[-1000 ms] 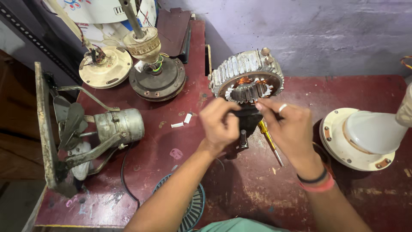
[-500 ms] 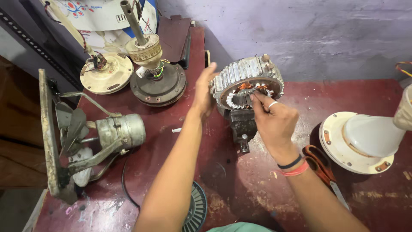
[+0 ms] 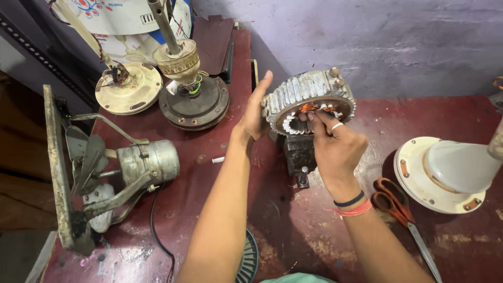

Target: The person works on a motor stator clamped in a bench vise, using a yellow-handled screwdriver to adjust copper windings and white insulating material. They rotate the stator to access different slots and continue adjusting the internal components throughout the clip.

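Left hand: the left hand [image 3: 255, 112] lies flat and open against the outer left side of the stator [image 3: 309, 102], fingers straight and pointing up, steadying it rather than gripping.

Right hand: the right hand [image 3: 335, 147] has its fingertips bunched into the open face of the stator, pinching at the copper windings [image 3: 314, 108]. Whether anything is actually held between the fingers I cannot tell.

Stator: a ribbed grey metal ring, tipped up on edge with its open face toward the person, standing on a dark block [image 3: 300, 157] near the back edge of the worktop [image 3: 293, 236], about mid-width.

Left end of worktop: a small exhaust fan in a metal frame [image 3: 112, 170] lies by the left edge; behind it, toward the back left corner, are a cream round cover [image 3: 128, 89] and a dark round motor base with an upright shaft [image 3: 191, 99].

Right end of worktop: a white domed fan housing [image 3: 445, 173] sits by the right edge, with orange-handled scissors [image 3: 401, 209] just beside it, near the right forearm.

Loose bit: a small white piece [image 3: 218, 160] lies on the worktop left of the left wrist.

Risk, tipping: as I judge it, the stator is propped on edge with only a flat palm bracing it; a hard tug could roll it off the block.

Risk, windings: the fine copper could nick or snap under pinching fingers.

Risk, scissors: the right elbow could sweep them off the front edge.
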